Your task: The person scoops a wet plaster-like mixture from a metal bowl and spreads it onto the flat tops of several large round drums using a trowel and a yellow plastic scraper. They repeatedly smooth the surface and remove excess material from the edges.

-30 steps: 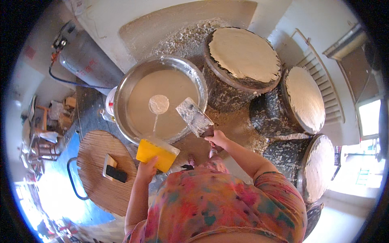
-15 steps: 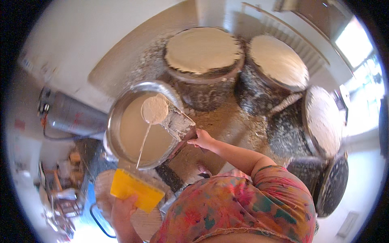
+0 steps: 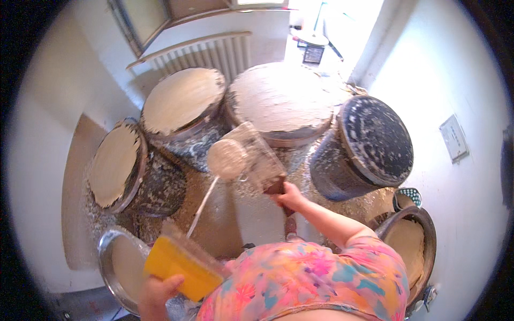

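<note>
My right hand (image 3: 292,198) is closed round the brown handle of a broad, flat scraper (image 3: 259,155), its blade coated with beige batter. At the blade's left side is a round ladle (image 3: 227,159) heaped with batter. The ladle's pale handle slants down to the yellow scraper (image 3: 184,265), and whether my left hand also holds it is hidden. My left hand (image 3: 160,291) grips that yellow scraper, whose upper edge is batter-crusted. Ahead of the tools stand round drum-shaped griddles: a middle one (image 3: 281,99) covered in pale batter, and a dark one (image 3: 377,139) with only whitish smears.
Batter-covered griddles stand at the left (image 3: 184,101) and far left (image 3: 115,166); another (image 3: 409,241) is at my right side. A steel pot (image 3: 110,246) of batter is at lower left. Behind are a radiator (image 3: 198,56) and a bright doorway. Dried splatter marks the floor.
My view has turned right, away from the steel pot. The flat scraper, ladle and yellow scraper have come along, from over the pot to over the floor before the griddles.
</note>
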Action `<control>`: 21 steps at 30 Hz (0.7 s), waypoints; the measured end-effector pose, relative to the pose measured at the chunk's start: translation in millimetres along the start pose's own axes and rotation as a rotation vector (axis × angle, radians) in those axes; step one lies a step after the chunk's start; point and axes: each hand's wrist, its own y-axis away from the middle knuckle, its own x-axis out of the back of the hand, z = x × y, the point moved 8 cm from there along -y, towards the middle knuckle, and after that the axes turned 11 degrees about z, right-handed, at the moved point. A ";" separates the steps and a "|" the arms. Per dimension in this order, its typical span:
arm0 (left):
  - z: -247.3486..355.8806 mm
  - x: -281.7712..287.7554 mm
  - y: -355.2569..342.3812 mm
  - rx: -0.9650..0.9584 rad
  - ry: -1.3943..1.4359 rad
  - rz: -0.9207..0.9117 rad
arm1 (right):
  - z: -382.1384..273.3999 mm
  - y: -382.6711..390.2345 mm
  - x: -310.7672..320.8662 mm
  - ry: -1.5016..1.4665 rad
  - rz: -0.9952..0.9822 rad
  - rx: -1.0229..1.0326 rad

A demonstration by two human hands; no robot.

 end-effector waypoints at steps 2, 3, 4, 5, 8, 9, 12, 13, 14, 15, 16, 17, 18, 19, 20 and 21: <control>27.2 -69.1 -16.4 0.007 0.074 -0.174 | 12.2 16.9 99.6 -0.062 0.207 -0.003; 35.5 -107.4 -27.5 0.055 0.003 -0.280 | 17.3 28.5 146.8 -0.155 0.285 -0.014; 45.3 -149.8 -39.5 0.071 -0.052 -0.393 | 22.4 42.5 191.3 -0.258 0.352 -0.018; 69.7 -196.4 -44.6 -0.158 -0.088 -0.536 | 25.2 58.7 230.0 -0.389 0.381 0.014; 95.8 -326.7 -55.4 -0.406 -0.128 -0.756 | 57.4 115.1 324.4 -0.491 0.628 -0.141; 94.7 -369.2 -63.2 -0.452 -0.277 -0.728 | 69.9 132.1 344.5 -0.520 0.693 -0.210; 90.2 -454.1 -63.2 -0.856 -0.759 -0.605 | 96.1 160.2 364.7 -0.706 0.681 -0.239; 90.6 -474.6 -58.1 -1.063 -0.928 -0.523 | 107.3 161.1 363.3 -0.750 0.670 -0.299; 85.1 -490.4 -54.5 -1.105 -0.949 -0.544 | 113.4 157.5 360.7 -0.802 0.637 -0.303; 81.4 -503.7 -49.5 -1.181 -0.956 -0.551 | 116.7 149.3 353.8 -0.860 0.584 -0.286; 77.4 -515.1 -43.8 -1.261 -0.981 -0.544 | 121.5 137.3 347.3 -0.989 0.563 -0.302; 73.4 -523.6 -39.2 -1.277 -0.953 -0.572 | 124.6 124.9 341.0 -1.122 0.548 -0.317; 71.0 -529.9 -35.5 -1.297 -0.948 -0.584 | 122.2 111.8 332.9 -1.230 0.495 -0.293; 68.6 -535.1 -33.4 -1.302 -0.969 -0.600 | 122.5 104.5 327.7 -1.338 0.485 -0.305; 72.6 -538.0 -33.3 -1.326 -0.958 -0.590 | 120.9 103.9 328.1 -1.287 0.488 -0.279; 79.1 -542.1 -33.7 -1.352 -0.956 -0.565 | 118.5 105.0 327.1 -1.254 0.476 -0.262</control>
